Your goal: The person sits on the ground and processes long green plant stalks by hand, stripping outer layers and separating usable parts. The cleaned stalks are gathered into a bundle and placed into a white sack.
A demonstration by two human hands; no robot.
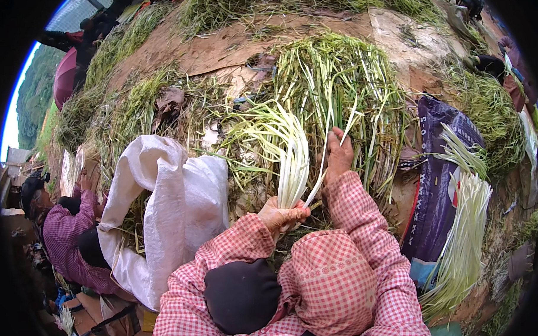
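My left hand (283, 215) is closed around the lower ends of a bunch of pale blanched stalks (294, 169), which look like garlic chives. Their yellow-green leaves fan upward and to the left. To the right of the bunch, my right hand (338, 154) has its fingers bent around slender pale stalks (330, 117); part of its grip is hidden. One stalk slants down from there toward my left hand. Just beyond both hands lies a wide heap of uncleaned green stalks (336, 68), with brown, withered leaves mixed in.
An open white woven sack (203, 188) stands at left. On the right, cleaned pale stalks (464, 232) lie across a purple printed bag (442, 162). A person in checked clothing (71, 237) sits at far left; another person (510, 75) is at far right. My knees are below my hands.
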